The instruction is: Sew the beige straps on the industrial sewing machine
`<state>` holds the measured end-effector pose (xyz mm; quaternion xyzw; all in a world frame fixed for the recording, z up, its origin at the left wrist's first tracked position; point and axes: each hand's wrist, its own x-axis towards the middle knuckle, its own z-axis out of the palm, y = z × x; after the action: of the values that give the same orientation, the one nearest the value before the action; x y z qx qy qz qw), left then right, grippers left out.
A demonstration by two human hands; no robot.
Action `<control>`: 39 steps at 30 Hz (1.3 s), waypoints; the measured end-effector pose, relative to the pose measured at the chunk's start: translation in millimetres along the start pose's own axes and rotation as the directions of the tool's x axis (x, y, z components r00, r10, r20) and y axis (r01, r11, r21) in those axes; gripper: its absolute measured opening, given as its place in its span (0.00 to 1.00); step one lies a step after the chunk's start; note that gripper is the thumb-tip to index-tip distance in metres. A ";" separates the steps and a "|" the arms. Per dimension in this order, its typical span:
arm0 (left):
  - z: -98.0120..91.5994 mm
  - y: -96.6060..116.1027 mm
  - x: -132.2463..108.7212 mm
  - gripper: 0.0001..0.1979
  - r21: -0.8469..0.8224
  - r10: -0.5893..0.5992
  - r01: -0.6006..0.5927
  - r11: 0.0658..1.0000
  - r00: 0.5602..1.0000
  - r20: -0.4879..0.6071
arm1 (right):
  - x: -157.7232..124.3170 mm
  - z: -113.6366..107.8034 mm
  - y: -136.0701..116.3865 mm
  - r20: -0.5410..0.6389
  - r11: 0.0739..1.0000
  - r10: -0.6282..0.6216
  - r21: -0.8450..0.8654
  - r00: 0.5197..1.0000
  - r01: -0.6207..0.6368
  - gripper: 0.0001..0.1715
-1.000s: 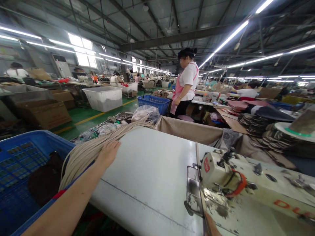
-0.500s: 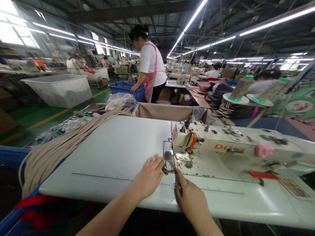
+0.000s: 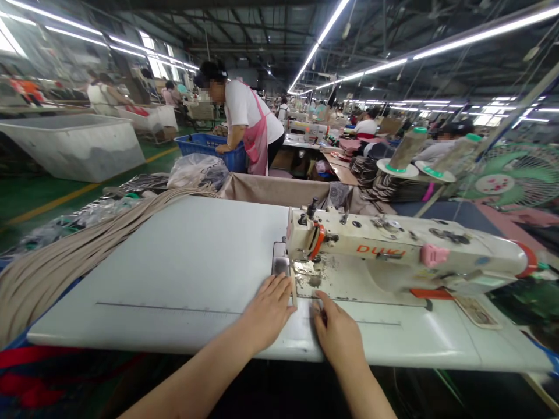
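Note:
My left hand (image 3: pixel 269 311) lies flat on the white sewing table (image 3: pixel 209 250), fingers stretched toward the needle area. Its fingertips rest against a narrow beige strip (image 3: pixel 294 291) that runs toward the presser foot of the sewing machine (image 3: pixel 358 250). To the right of the strip, my right hand (image 3: pixel 339 334) hovers near the table's front part, apart from the strip. Its index finger points forward while the other fingers curl in. Something small and dark shows between thumb and fingers, too blurred to name. The metal slide plate (image 3: pixel 280 259) sits just beyond my left fingertips.
Long beige strips (image 3: pixel 87 247) hang in a bundle over the table's left edge. Behind the table stands a beige-lined bin (image 3: pixel 275 189). A co-worker (image 3: pixel 251 122) leans over a blue basket (image 3: pixel 207 145). Thread cones (image 3: pixel 408 148) and a green fan (image 3: pixel 498 180) are at the right.
My right hand has come off the strip and moved to its right. The left hand stays flat beside the strip. The view has shifted, and the co-worker bends lower over the basket.

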<state>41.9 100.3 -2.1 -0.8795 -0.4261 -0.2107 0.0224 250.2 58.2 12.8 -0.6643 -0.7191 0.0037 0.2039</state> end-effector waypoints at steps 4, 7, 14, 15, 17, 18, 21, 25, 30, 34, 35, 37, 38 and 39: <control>-1.4 1.7 1.6 0.32 0.046 0.001 -0.002 0.999 1.000 0.018 | -1.5 11.8 10.7 -0.102 0.995 -0.091 -0.051 0.991 0.086 0.21; -1.7 2.2 1.7 0.32 0.069 -0.003 0.001 0.998 1.000 0.026 | -4.3 13.2 10.6 -0.161 0.985 -0.165 -0.075 0.973 0.154 0.23; 1.6 -1.2 4.2 0.30 0.045 -0.027 0.025 0.999 0.999 0.047 | -4.6 8.5 8.6 -0.181 0.982 -0.186 -0.073 0.966 0.175 0.21; 1.8 -2.8 6.1 0.30 0.036 -0.028 0.026 0.999 0.998 0.055 | -4.5 8.4 8.5 -0.183 0.982 -0.186 -0.074 0.965 0.176 0.20; 1.3 -6.7 10.8 0.29 0.020 -0.033 0.032 0.999 0.997 0.070 | -4.6 8.5 8.3 -0.186 0.981 -0.191 -0.079 0.964 0.179 0.20; 0.6 -8.9 13.6 0.28 0.014 -0.039 0.038 0.999 0.996 0.079 | -4.7 8.7 8.2 -0.191 0.980 -0.194 -0.083 0.962 0.182 0.19; -3.0 -14.6 21.5 0.27 -0.001 -0.053 0.054 0.999 0.992 0.114 | -5.0 9.6 8.4 -0.222 0.976 -0.213 -0.091 0.952 0.197 0.19; -6.6 -19.3 28.3 0.26 -0.007 -0.062 0.063 0.998 0.988 0.143 | -4.8 10.0 8.6 -0.243 0.972 -0.232 -0.100 0.942 0.213 0.19; -5.1 -22.0 32.4 0.26 -0.013 -0.085 0.088 0.996 0.984 0.158 | -4.7 8.9 8.6 -0.231 0.973 -0.227 -0.102 0.946 0.208 0.19; -5.9 -23.2 35.5 0.26 -0.023 -0.095 0.101 0.995 0.980 0.175 | -5.1 9.7 9.9 -0.218 0.972 -0.231 -0.094 0.948 0.215 0.19; -6.8 -23.3 36.3 0.26 -0.025 -0.094 0.101 0.995 0.979 0.183 | -5.2 10.0 10.3 -0.216 0.972 -0.233 -0.092 0.948 0.218 0.19; -9.4 -23.2 37.7 0.26 -0.028 -0.092 0.099 0.995 0.976 0.196 | -5.5 10.6 10.9 -0.217 0.972 -0.233 -0.089 0.948 0.218 0.19; -10.8 -23.0 38.3 0.26 -0.029 -0.093 0.101 0.995 0.975 0.201 | -5.6 10.8 11.0 -0.220 0.972 -0.232 -0.088 0.947 0.218 0.19; -12.2 -22.8 38.7 0.25 -0.030 -0.096 0.104 0.994 0.974 0.205 | -5.7 10.8 10.9 -0.222 0.972 -0.231 -0.088 0.947 0.216 0.19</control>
<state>41.6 140.8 20.9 -0.8742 -0.4655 -0.1290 -0.0497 257.6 56.9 -1.8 -0.5806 -0.7609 -0.1192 0.2640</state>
